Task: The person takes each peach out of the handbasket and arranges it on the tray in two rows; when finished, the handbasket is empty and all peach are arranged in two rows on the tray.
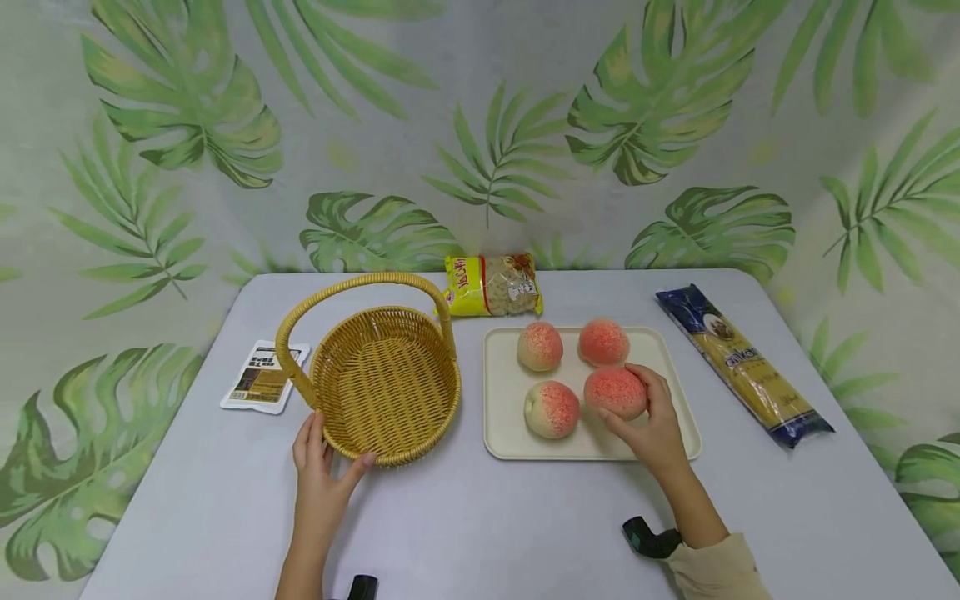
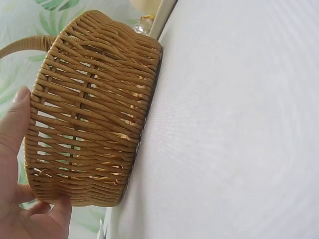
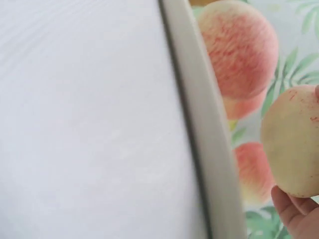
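My right hand (image 1: 656, 425) holds a pink-red peach (image 1: 615, 392) between thumb and fingers, over the right part of a cream tray (image 1: 501, 446). In the right wrist view the paler side of this held peach (image 3: 294, 142) shows, the fingertips at its edge. Three other peaches lie on the tray: one front left (image 1: 552, 409), one back left (image 1: 540, 347) and one back right (image 1: 603, 342). My left hand (image 1: 321, 467) grips the near-left rim of a round wicker basket (image 1: 386, 383) with a tall handle. In the left wrist view, thumb and fingers spread along the basket's rim (image 2: 89, 114).
A yellow and clear food bag (image 1: 492, 285) lies behind the basket and tray. Left of the basket is a flat white packet (image 1: 262, 379) with a brown label, partly behind the handle. A long blue and gold pasta packet (image 1: 738, 358) lies slanted right of the tray.
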Tool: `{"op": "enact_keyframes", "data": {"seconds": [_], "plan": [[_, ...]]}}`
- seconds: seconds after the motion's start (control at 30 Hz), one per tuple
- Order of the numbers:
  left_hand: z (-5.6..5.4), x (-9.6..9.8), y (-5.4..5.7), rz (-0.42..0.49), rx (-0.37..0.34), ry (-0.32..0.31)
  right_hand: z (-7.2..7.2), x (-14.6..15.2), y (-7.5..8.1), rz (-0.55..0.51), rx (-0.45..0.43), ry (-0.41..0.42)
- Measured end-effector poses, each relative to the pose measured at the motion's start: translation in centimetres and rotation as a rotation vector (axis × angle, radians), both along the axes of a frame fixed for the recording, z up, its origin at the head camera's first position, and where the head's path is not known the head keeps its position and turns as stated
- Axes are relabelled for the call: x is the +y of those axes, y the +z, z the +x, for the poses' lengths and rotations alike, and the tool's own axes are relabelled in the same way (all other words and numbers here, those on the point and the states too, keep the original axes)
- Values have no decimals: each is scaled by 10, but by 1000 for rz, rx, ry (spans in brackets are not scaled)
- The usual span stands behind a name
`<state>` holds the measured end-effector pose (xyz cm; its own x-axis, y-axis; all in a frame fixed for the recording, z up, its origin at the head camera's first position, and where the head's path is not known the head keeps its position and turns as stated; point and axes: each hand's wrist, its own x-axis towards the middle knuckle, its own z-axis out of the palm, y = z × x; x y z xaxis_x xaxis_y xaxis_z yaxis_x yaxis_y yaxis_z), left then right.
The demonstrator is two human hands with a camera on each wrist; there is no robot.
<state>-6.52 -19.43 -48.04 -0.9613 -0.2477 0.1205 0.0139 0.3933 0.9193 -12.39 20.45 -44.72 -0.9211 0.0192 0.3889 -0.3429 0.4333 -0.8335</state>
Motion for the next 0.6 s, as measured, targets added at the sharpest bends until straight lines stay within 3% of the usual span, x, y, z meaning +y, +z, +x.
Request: {"op": "enact_keyframes", "data": {"seconds": [0.13, 0.27, 0.47, 0.6], "plan": [[1, 3, 9, 17, -21, -2, -3, 15, -27, 39, -109, -81], [3, 6, 17, 26, -23, -7, -5, 27, -47, 68, -165, -104], [1, 0, -1, 2, 2, -14, -3, 33, -49, 83, -187, -59], [1, 0, -1, -3, -18, -11, -3, 36, -46, 105, -227, -15]]}}
